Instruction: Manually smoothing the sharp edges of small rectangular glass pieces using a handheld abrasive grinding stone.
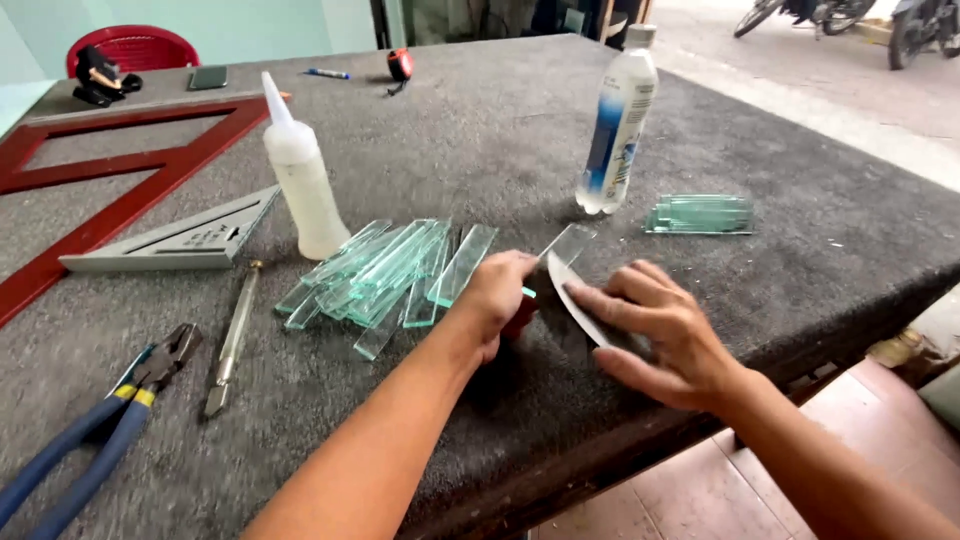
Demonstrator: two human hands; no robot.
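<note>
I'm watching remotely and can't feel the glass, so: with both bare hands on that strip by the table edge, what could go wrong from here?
1. Cuts: the right hand presses a narrow glass strip with bare fingers, and the left hand sits right against it.
2. The loose pile of glass strips lies beside the left forearm; a sideways sweep could likely scatter it.
3. The strip lies close to the table edge, so a slip might send it to the floor.
</note>
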